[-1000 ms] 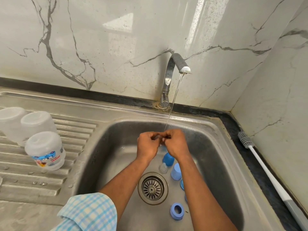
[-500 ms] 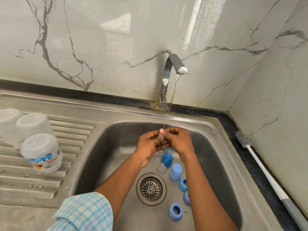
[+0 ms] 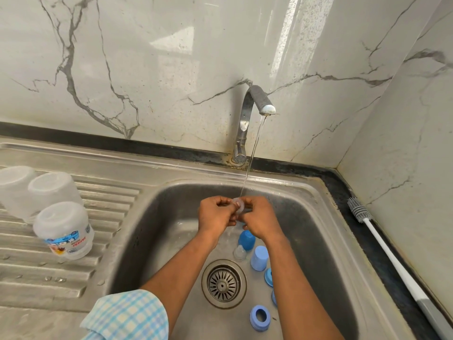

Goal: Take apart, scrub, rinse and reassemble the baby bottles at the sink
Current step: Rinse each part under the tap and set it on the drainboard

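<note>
Your left hand (image 3: 215, 214) and right hand (image 3: 261, 220) meet knuckles-up, both pinching the clear teat (image 3: 239, 206), 12 o'clock from the drain (image 3: 224, 283).

Bright even light, glare on the marble wall (image 3: 171, 42), wide-angle bowing at edges

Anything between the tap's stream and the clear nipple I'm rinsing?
Nothing visible. The stream falls straight from the tap onto the clear nipple, pinched by the left hand and right hand. The blue caps and rings lie lower, on the sink floor.
</note>
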`<state>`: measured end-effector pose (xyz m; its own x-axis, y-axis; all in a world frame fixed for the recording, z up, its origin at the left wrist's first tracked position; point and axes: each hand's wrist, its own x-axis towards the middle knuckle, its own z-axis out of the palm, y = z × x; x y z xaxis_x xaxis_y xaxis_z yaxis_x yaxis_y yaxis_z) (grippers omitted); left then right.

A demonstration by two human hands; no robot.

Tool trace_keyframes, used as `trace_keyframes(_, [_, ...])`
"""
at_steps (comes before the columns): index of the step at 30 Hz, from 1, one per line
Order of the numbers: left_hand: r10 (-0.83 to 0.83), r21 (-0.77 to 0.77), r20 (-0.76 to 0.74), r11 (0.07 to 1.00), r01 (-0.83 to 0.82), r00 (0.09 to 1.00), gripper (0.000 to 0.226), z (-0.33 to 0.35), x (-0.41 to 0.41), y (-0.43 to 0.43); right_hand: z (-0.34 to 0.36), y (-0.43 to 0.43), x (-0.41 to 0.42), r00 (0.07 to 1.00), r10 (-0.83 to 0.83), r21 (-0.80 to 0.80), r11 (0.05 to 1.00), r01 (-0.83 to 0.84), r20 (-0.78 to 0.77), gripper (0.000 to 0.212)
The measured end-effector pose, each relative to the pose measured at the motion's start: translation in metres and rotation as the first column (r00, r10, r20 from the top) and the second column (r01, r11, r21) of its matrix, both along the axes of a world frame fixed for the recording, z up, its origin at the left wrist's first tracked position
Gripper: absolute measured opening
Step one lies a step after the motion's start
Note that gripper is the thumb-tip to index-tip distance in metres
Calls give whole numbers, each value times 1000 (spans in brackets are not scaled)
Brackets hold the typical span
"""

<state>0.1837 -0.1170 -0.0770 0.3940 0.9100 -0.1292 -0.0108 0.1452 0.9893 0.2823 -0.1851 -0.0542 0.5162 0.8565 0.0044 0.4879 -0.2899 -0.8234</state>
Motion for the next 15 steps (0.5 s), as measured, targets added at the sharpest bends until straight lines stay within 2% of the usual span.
trace_keyframes(3, [-67, -18, 53, 998, 68, 996, 11, 8, -1, -3, 0, 0, 1, 998, -57, 25, 998, 58, -32, 19])
trace_keyframes(7, [-30, -80, 62, 996, 35, 998, 16, 11, -7, 1, 1, 3, -3, 990, -2, -13, 1000, 0, -142, 21])
trace_keyframes(9, [9, -93, 24, 996, -7, 1000, 15, 8, -10, 3, 2, 1, -3, 995, -1, -114, 993, -10, -98, 12])
trace_keyframes(11, [33, -106, -9, 994, -34, 999, 14, 6, -12, 4, 1, -2, 2, 998, -59, -183, 981, 61, 12, 14])
trace_keyframes(15, [-157, -45, -84, 987, 154, 984, 23, 9, -11, -6, 3, -3, 2, 994, -107, -111, 988, 108, 14, 16])
